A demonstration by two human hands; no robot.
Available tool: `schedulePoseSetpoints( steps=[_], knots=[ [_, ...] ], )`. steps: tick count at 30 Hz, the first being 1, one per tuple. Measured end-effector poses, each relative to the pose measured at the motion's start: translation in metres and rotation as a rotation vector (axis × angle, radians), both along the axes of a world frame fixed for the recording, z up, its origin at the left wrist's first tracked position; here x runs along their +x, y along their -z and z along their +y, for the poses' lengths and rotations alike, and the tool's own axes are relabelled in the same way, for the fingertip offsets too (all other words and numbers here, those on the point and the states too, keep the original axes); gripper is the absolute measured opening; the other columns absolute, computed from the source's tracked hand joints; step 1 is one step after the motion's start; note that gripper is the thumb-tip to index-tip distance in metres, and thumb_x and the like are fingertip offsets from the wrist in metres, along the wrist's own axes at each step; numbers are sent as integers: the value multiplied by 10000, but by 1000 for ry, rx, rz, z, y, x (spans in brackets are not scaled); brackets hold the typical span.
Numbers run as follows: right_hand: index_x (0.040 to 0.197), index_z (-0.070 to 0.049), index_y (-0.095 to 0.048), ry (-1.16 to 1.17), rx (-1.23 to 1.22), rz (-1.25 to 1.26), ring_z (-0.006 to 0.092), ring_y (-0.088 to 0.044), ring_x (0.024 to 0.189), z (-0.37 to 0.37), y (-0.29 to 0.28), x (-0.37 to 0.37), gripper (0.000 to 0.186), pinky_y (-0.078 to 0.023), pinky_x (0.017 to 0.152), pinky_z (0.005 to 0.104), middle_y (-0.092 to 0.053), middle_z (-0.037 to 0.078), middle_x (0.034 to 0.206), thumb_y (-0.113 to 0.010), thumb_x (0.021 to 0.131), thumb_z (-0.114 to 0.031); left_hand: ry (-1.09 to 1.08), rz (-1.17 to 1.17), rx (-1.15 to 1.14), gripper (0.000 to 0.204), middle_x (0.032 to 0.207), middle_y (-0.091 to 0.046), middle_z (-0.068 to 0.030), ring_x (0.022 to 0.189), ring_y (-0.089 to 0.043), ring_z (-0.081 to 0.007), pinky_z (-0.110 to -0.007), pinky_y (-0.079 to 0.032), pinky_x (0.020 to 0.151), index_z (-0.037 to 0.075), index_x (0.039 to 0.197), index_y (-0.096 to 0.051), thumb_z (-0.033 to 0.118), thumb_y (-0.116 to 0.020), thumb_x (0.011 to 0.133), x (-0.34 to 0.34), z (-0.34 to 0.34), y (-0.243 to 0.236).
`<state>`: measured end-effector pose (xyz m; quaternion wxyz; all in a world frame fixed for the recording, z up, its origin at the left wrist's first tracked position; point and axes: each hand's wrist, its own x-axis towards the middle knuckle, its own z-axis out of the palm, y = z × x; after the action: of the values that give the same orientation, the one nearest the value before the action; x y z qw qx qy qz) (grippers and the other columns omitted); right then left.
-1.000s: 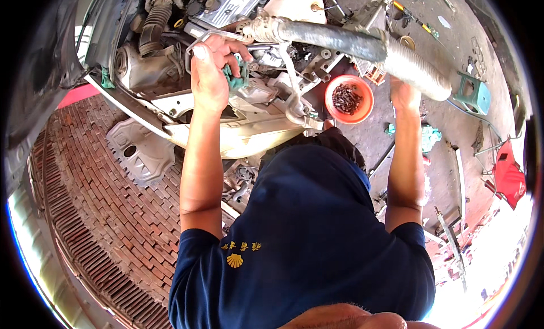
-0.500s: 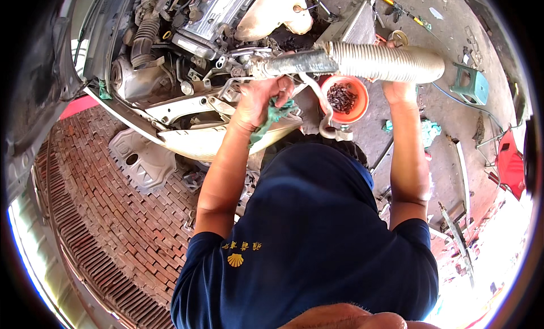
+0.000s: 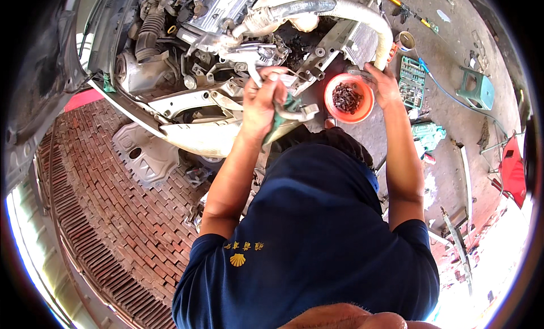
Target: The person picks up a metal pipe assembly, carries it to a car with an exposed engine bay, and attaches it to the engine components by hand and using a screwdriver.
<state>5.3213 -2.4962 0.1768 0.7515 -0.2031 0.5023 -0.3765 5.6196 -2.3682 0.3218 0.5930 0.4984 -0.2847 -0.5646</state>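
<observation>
My left hand (image 3: pixel 262 105) is closed around a bent metal pipe (image 3: pixel 304 113), with a green cloth (image 3: pixel 277 128) bunched against it. The pipe appears to run up to a metal fitting, from which a pale, ribbed hose (image 3: pixel 371 20) with a black sleeve (image 3: pixel 303 8) arches to the right. At the hose's far right end, my right hand (image 3: pixel 384 90) is closed on it, fingers partly hidden. Both hands are in front of the open engine bay (image 3: pixel 198 40), and the hose passes over its right part.
An orange bowl (image 3: pixel 367 109) of small dark metal parts stands between my arms. To the right lie a green toolbox of sockets (image 3: pixel 412 80), a green stool (image 3: pixel 476 91) and a red folding chair (image 3: pixel 511 170). A metal shield (image 3: pixel 150 159) rests on the brick floor at left.
My hands have turned the hose assembly: its straight ribbed length now arches up and bends down at the right. The pipe end swung left toward my left hand. My right hand moved slightly left.
</observation>
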Motion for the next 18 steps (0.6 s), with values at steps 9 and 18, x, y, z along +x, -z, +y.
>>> schedulePoseSetpoints(
  steps=[9,18],
  knots=[
    [1340,6,-576,-193,70,66,190,-668,1056,26,53,34,624,-552,890,369,-679,68,1168,-838,875,-317,-389,-452,-140,186,608,-459,25,531,-430,-71,-245,-349,503,-4,1135,-657,128,-548,1063,30,-1,-15],
    [1342,2,-574,-199,44,-3,173,-647,1126,36,59,79,627,-552,917,364,-667,60,1202,-833,890,-348,-514,-710,-92,262,596,-444,43,536,-387,-50,-237,-342,524,-38,1192,-637,168,-536,1064,44,4,-5]
  ],
)
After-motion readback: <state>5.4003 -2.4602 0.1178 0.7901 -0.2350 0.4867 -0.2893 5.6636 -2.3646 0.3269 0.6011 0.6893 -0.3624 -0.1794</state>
